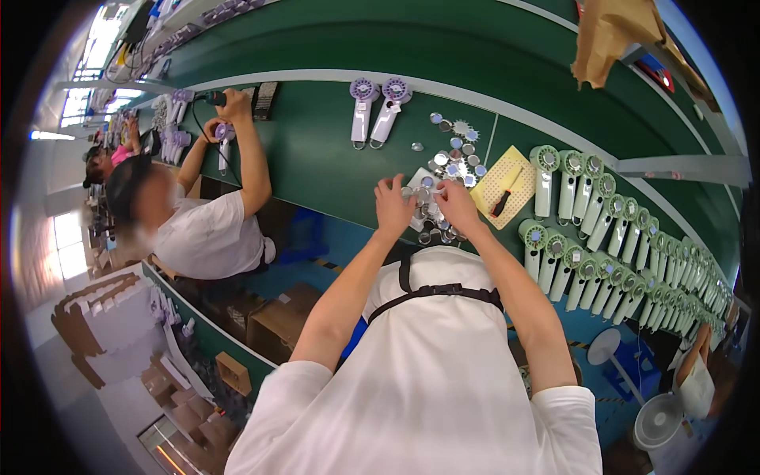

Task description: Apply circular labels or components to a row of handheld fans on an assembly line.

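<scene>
My left hand (394, 209) reaches over a heap of small round silvery discs (456, 152) on the green workbench, its fingers apart and its tips beside a disc. Opposite it, my right hand (457, 207) bends its fingers and thumb together over the same heap. Whatever sits in those right fingers is too small to make out. A white tray or sheet (415, 225) lies partly hidden under the discs and my hands. Just right of the heap is a yellow perforated board (502, 180) with a yellow-and-black screwdriver (507, 195) on it.
Rows of pale green handheld fans (590, 198) fill the bench's right side. Two purple-and-white handheld fans (378, 111) lie ahead. At left, a co-worker (198, 214) holds a power screwdriver (212, 98) over a purple fan (224, 136). Brown paper (613, 39) hangs upper right.
</scene>
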The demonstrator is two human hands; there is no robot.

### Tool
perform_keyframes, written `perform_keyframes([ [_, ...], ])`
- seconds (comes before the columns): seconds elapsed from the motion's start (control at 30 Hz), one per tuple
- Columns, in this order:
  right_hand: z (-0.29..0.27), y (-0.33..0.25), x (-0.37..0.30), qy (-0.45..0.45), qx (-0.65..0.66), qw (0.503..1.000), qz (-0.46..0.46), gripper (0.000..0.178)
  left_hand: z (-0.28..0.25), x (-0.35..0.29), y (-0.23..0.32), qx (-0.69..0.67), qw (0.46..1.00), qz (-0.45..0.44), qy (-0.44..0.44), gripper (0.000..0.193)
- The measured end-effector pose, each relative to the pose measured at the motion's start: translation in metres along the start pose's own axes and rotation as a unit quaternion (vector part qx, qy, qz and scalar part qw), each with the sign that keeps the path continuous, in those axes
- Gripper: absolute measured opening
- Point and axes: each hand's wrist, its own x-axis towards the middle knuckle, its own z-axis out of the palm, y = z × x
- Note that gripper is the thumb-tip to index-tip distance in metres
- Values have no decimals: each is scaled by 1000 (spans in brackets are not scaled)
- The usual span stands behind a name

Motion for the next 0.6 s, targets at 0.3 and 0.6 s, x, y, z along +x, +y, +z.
perform_keyframes([
  [0.3, 5, -45, 72, -133, -187, 973, 26, 32, 12, -22, -10, -84, 996, -38, -9, 55],
  [0.6, 15, -16, 108, -109, -57, 992, -29, 16, 15, -33, 5, -140, 986, -67, 68, 52],
])
